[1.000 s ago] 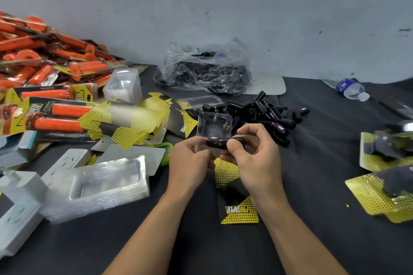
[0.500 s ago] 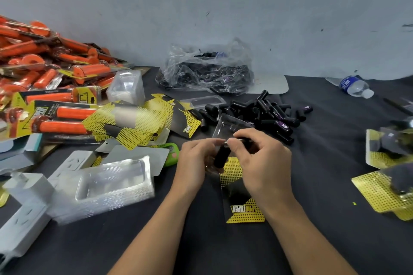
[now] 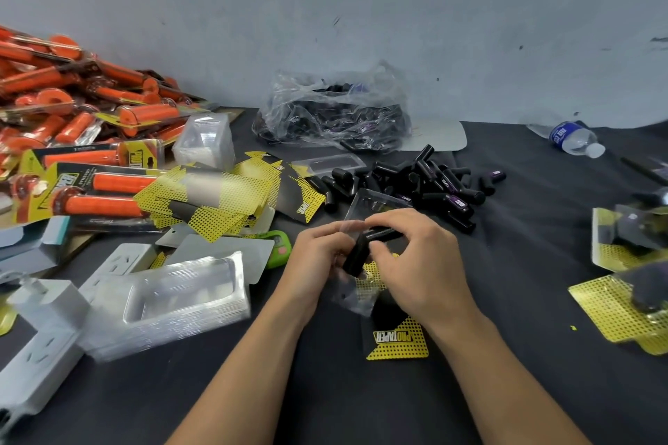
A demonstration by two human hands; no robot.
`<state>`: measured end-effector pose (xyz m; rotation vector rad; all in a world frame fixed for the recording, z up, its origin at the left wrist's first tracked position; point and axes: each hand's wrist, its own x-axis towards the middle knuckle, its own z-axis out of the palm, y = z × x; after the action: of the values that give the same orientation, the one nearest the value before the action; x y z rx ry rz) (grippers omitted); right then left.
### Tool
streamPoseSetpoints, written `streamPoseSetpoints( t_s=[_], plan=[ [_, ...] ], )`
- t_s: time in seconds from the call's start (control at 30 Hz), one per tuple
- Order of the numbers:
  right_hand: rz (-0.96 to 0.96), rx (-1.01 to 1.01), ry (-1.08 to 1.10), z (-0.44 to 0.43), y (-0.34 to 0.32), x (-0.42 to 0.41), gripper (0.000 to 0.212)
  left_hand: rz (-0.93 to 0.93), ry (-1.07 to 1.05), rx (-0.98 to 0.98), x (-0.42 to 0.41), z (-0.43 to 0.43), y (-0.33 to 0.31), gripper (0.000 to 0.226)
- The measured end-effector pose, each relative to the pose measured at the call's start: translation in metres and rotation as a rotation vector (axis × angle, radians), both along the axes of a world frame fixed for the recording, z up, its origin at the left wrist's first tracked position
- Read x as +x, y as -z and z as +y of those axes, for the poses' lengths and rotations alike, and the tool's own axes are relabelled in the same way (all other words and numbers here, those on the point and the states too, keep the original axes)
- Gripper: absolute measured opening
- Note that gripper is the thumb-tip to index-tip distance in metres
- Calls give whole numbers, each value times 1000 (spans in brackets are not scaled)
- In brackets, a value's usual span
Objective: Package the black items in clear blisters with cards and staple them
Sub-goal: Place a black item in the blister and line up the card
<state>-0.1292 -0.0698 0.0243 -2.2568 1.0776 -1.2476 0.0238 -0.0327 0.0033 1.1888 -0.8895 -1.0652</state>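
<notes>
Obs., head view. Landmark: card [image 3: 399, 341], lying flat on the dark table.

- Both hands were held directly above the card's far end. The left hand [image 3: 318, 256] had its fingers curled round a clear blister [image 3: 376, 202]. The right hand [image 3: 423, 264] pinched a black item [image 3: 356, 256], tilted end-down at the blister's opening.
- Judgement: the blister was held off the table so the item could be seated in its cavity. The card was kept just below, ready to back it. No stapler identified.
- The pile of black items [image 3: 426, 181] lay beyond the card, near the hands. The plastic bag [image 3: 336, 112] with more lay further beyond.
- The stack of blisters [image 3: 173, 296] lay left of the card, and the loose cards [image 3: 217, 199] beyond-left.
- The finished packs [image 3: 629, 285] lay right of the card, well apart.

Writing: the card read "PRO TAPER", inverted from this view. The orange packs [image 3: 101, 170], far left, showed "PRO" and little else. Purple labels on the black items and the water bottle [image 3: 574, 137] label were illegible.
</notes>
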Motion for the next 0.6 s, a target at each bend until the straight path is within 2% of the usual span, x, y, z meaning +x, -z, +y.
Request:
streamPoseSetpoints(
  t_s=[0.17, 0.23, 0.37, 0.5, 0.6],
  plan=[
    [-92, -132, 210, 6, 1, 2, 35, -15, -82, 39, -3, -3, 4, 17],
    [-118, -139, 312, 8, 0, 4, 32, -7, -97, 31, -3, -4, 6, 15],
    [-154, -146, 435, 9, -5, 5, 27, -106, -121, 15, -5, -6, 10, 17],
    [-56, -92, 420, 14, -5, 8, 34, -139, -131, -28, -6, -7, 12, 25],
    [85, -22, 382, 17, -2, 12, 30, -84, -119, -52, -7, -8, 8, 33]
  ],
)
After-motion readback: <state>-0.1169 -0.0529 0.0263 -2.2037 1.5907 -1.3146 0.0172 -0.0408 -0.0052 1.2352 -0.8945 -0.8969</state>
